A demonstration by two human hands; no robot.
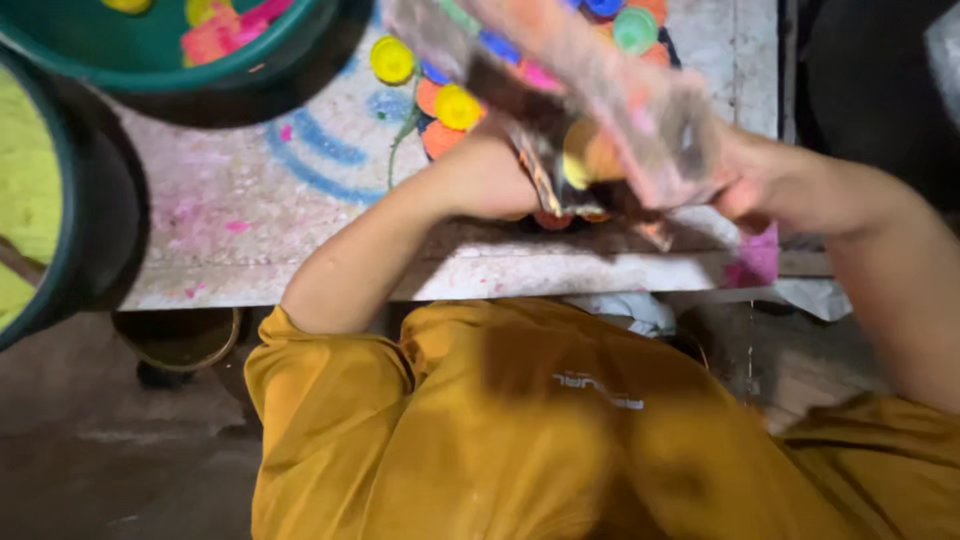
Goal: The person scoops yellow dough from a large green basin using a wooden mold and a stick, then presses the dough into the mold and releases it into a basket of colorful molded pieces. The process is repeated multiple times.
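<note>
Both hands, left (490,180) and right (750,180), clench a blurred clear bag (620,110) of coloured discs above the surface (250,220); green tub (150,60) at ten o'clock.

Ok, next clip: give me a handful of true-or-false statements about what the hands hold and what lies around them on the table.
1. Both hands grip a blurred clear plastic bag holding coloured discs. True: the left hand and right hand hold it over the table.
2. The table top is clean white. False: it is stained with pink powder and blue painted arcs.
3. Loose yellow, orange, blue and green round discs lie on the table behind the bag. True.
4. The green tub at top left is empty. False: it holds pink and yellow pieces.
5. The person wears a blue shirt. False: the shirt is mustard yellow.
</note>
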